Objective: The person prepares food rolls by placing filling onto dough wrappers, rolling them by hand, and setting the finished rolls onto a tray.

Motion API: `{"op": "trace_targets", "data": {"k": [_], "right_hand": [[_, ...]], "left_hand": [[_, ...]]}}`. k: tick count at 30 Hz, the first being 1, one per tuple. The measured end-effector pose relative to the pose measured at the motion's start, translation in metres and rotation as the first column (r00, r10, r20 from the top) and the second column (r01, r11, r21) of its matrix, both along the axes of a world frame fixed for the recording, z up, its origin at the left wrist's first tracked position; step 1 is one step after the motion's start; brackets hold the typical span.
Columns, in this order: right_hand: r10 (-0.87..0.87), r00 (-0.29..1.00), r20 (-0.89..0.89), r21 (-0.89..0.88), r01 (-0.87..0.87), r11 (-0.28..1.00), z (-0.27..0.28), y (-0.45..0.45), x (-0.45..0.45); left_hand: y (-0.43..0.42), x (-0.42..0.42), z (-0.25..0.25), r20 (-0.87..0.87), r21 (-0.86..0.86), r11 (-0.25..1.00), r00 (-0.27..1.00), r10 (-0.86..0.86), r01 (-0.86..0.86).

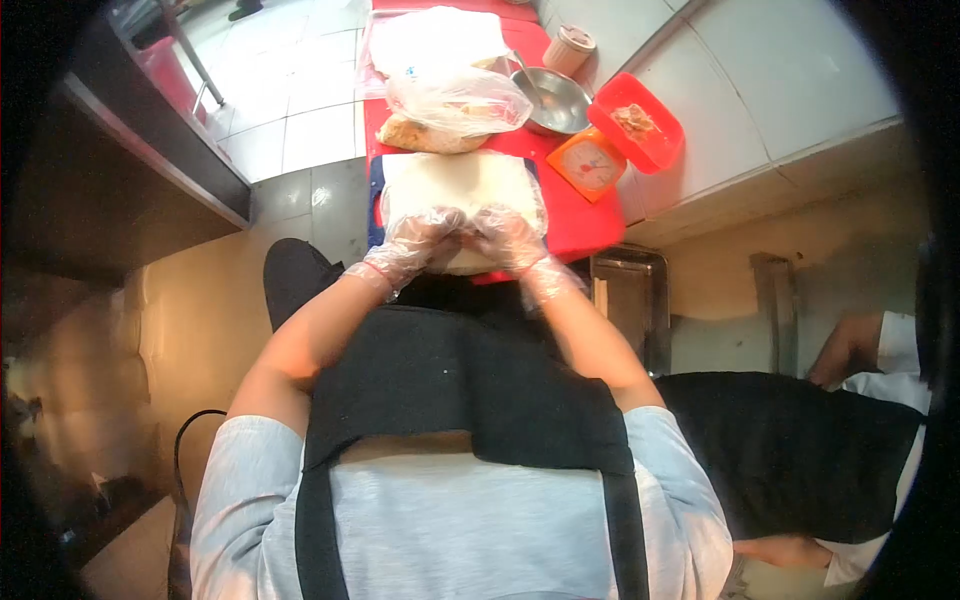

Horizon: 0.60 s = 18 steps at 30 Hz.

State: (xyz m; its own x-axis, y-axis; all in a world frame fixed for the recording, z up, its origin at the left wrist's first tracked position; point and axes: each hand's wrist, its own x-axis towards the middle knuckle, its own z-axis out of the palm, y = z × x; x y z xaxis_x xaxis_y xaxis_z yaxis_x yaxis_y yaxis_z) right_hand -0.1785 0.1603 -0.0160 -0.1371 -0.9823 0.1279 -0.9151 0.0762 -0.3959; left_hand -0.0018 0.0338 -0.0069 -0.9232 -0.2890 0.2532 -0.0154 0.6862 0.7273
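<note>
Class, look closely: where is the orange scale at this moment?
In the head view, the orange scale is at the right side of the red table, beside the red tub and nearer the wearer than the metal bowl.

The bench (pixel 590 228) is plain red, the sheet (pixel 460 180) creamy white, the board (pixel 376 205) dark blue, the scale (pixel 562 162) orange with a white dial (pixel 586 166), the tub (pixel 659 150) bright red, the bowl (pixel 563 108) silvery, the wearer's apron (pixel 400 380) black, the shirt (pixel 470 530) pale grey
</note>
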Motion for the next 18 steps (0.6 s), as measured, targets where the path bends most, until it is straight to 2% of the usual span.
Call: {"op": "trace_targets", "data": {"k": [1,2,3,4,5,6,7,9,12,13,15,17,18], "right_hand": [[0.093,0.990,0.107,0.046,-0.099,0.994,0.029,0.003,-0.001],[0.082,0.992,0.095,-0.046,-0.078,0.996,0.035,0.008,-0.005],[0.067,0.994,0.082,-0.136,-0.055,0.989,0.039,0.014,-0.010],[0.054,0.996,0.071,-0.223,-0.037,0.974,0.042,0.020,-0.016],[0.046,0.983,0.176,-0.200,-0.010,0.980,0.038,0.026,-0.023],[0.053,0.984,0.169,-0.180,-0.022,0.983,0.033,0.027,-0.028],[0.059,0.985,0.164,-0.158,-0.033,0.987,0.026,0.028,-0.032],[0.059,0.990,0.128,-0.150,-0.039,0.988,0.014,0.026,-0.033],[0.124,0.992,-0.001,-0.215,-0.121,0.969,0.008,0.017,-0.034],[0.121,0.991,0.054,-0.157,-0.111,0.981,0.010,0.015,-0.032],[0.099,0.983,0.156,-0.036,-0.094,0.995,0.021,0.016,-0.032],[0.016,0.992,0.124,-0.104,-0.003,0.995,0.032,0.017,-0.025],[-0.028,0.993,0.110,-0.134,0.043,0.990,0.034,0.018,-0.023]], "left_hand": [[-0.001,0.002,0.009,0.058,-0.016,0.999,0.998,0.036,-0.035],[-0.002,0.001,0.017,0.110,-0.032,0.998,0.992,0.064,-0.060],[-0.004,0.003,0.025,0.092,0.016,0.999,0.995,0.034,-0.036],[-0.007,0.002,0.021,0.043,-0.013,1.000,0.999,0.013,-0.012],[-0.011,0.000,0.012,-0.002,-0.041,0.999,1.000,-0.009,0.009],[-0.013,-0.001,0.004,-0.044,-0.069,0.997,0.999,-0.032,0.029],[-0.011,-0.006,-0.005,-0.022,0.113,0.993,1.000,-0.019,0.021],[-0.002,-0.017,-0.015,0.029,0.462,0.887,1.000,0.001,-0.014],[0.005,-0.022,-0.009,0.048,0.119,0.991,0.998,0.048,-0.053],[0.009,-0.022,0.003,0.022,-0.049,0.997,0.998,0.066,-0.065],[0.003,-0.023,0.004,-0.010,-0.099,0.995,1.000,0.008,-0.009],[0.000,-0.023,0.007,-0.029,-0.120,0.992,0.999,-0.038,0.035],[0.003,-0.021,0.014,-0.012,-0.053,0.998,0.999,-0.046,0.045]]}}
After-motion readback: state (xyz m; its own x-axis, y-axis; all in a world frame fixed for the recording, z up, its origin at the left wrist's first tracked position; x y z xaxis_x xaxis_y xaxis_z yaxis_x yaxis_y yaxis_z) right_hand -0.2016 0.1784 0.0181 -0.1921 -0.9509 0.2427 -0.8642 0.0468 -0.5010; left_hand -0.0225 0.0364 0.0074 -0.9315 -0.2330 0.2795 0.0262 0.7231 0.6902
